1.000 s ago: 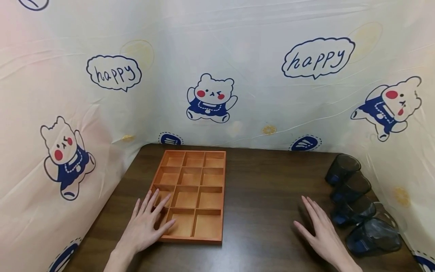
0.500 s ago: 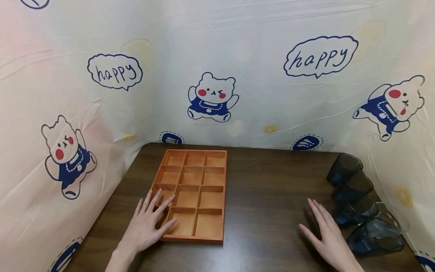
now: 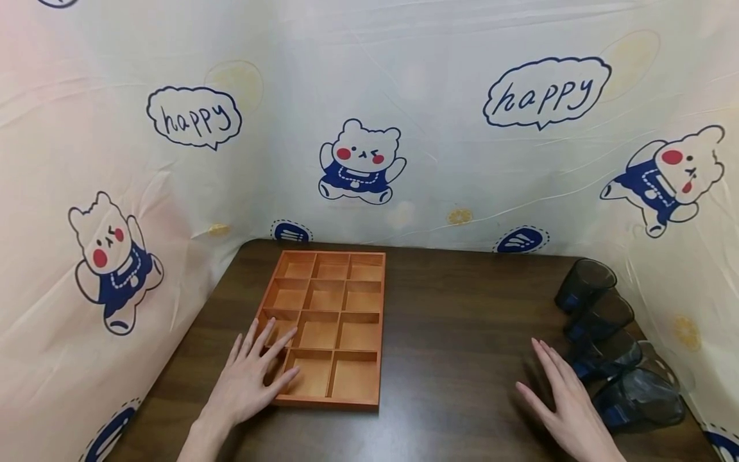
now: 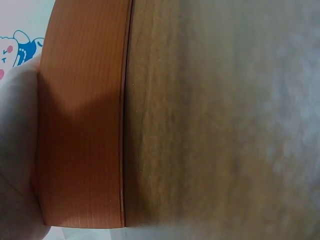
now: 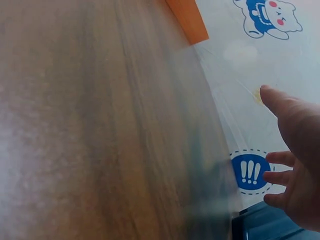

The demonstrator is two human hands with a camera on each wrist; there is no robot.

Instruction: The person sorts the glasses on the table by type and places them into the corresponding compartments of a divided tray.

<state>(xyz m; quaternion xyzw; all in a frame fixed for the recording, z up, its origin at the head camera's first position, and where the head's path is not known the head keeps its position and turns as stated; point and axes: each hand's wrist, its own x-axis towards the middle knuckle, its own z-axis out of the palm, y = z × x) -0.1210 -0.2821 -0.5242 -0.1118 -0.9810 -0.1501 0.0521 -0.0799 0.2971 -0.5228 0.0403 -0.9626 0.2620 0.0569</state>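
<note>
Tray (image 3: 335,404) beneath our spread left hand (image 3: 245,380), we do well to press lightly and mind the cups (image 3: 600,321) beside our empty, straight-fingered right hand (image 3: 568,404).

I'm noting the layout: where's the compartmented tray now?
In the head view, the compartmented tray lies left of centre on the table, partly beneath the left hand.

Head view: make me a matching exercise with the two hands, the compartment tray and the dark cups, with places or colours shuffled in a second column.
Column one
1. Left hand
2. Right hand
3. Compartment tray
4. Dark cups

Column two
A. Orange-brown
B. Lined up along the table's right side
C. At the tray's near-left corner
D. Between tray and cups

Pairs: 1-C, 2-D, 3-A, 4-B
</note>
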